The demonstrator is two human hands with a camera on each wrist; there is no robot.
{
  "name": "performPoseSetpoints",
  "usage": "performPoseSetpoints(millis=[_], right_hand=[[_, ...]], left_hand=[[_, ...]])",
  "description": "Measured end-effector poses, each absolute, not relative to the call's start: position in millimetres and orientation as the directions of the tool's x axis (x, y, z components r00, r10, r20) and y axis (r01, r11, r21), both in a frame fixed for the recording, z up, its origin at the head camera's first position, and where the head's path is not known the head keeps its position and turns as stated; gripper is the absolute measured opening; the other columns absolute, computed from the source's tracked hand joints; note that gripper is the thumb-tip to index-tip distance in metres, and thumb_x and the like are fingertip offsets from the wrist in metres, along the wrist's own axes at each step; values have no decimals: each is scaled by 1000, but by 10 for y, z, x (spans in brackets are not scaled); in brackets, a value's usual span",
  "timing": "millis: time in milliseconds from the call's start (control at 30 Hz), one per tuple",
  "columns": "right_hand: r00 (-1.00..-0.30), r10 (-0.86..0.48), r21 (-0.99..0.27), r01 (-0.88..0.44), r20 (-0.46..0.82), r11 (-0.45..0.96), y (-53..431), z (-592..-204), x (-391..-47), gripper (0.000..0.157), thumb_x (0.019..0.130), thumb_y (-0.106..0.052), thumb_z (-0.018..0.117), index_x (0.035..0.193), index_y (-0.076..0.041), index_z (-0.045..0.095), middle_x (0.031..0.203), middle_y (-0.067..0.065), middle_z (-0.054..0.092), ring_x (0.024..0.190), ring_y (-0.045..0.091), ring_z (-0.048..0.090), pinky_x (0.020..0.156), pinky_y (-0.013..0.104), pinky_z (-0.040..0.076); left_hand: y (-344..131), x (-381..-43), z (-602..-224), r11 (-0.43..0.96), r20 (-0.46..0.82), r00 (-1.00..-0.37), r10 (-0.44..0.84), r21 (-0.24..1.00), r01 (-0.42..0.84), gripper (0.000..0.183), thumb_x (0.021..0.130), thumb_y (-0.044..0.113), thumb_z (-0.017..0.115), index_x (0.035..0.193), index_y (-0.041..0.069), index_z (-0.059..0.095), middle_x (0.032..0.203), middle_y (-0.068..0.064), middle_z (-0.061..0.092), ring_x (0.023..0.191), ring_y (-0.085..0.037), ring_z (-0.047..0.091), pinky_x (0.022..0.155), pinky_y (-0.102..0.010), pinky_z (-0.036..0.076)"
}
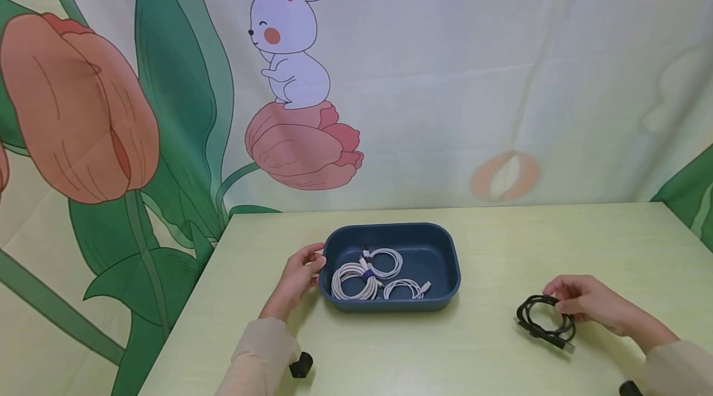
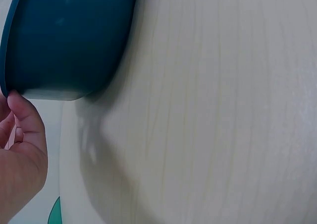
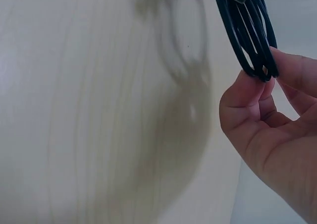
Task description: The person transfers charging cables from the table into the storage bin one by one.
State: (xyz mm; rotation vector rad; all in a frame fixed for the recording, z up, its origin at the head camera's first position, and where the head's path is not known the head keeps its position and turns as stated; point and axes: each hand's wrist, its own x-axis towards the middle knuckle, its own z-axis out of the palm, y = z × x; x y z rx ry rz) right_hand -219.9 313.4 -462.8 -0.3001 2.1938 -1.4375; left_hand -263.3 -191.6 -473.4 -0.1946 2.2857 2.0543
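Note:
A dark blue rectangular bin (image 1: 390, 306) stands on the table, with three coiled white cables in it. The largest white coil (image 1: 351, 294) has a purple tie; a smaller coil (image 1: 398, 260) lies behind it and another (image 1: 392, 288) to its right. At the bin's left end, my left hand (image 1: 295, 278) holds the rim with thumb and fingers; the left wrist view shows the thumb (image 2: 27, 117) against the wall. To the right of the bin, my right hand (image 1: 596, 306) pinches a coiled black USB cable (image 3: 242, 30) above the table, its metal plug hanging lowest in the head view.
The pale wood-grain table (image 1: 473, 359) ends at the back against a printed cloth (image 1: 423, 105) with a rabbit and tulips. Small black pieces (image 1: 301, 365) sit by both wrists.

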Motion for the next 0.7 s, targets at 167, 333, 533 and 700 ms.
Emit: performPoseSetpoints(millis=[167, 333, 533, 700], right_hand=[[-866, -422, -907, 80, -268, 414, 3125, -4634, -2202, 27, 81, -5, 54, 105, 6, 48, 77, 0, 44, 66, 8, 46, 56, 26, 44], [-879, -390, -903, 94, -273, 419, 3070, -4615, -2208, 32, 82, -4, 54, 109, 11, 45, 80, 0, 45, 64, 8, 44, 57, 27, 44], [-891, -360, -899, 107, -275, 424, 3024, -4583, -2220, 33, 84, -3, 52, 112, 12, 42, 84, 2, 48, 64, 8, 44, 58, 27, 44], [-898, -355, -903, 95, -259, 418, 3010, -4574, -2231, 35, 84, -3, 50, 113, 14, 41, 86, 3, 49, 66, 9, 46, 58, 28, 45]], left_hand=[[-1895, -2655, -4713, 124, -184, -979, -90, 973, -195, 36, 87, 4, 50, 123, 5, 48, 93, -6, 45, 73, -14, 47, 56, -22, 42], [-1892, -2663, -4689, 122, -211, -972, -101, 967, -223, 37, 88, 4, 50, 124, 5, 47, 92, -4, 45, 74, -16, 47, 56, -23, 42], [-1894, -2664, -4691, 133, -218, -971, -100, 964, -230, 37, 88, 5, 50, 125, 7, 47, 95, -6, 45, 77, -17, 47, 57, -23, 42], [-1894, -2665, -4686, 137, -224, -969, -104, 962, -237, 37, 88, 5, 50, 125, 8, 47, 96, -6, 45, 78, -17, 47, 58, -22, 42]])
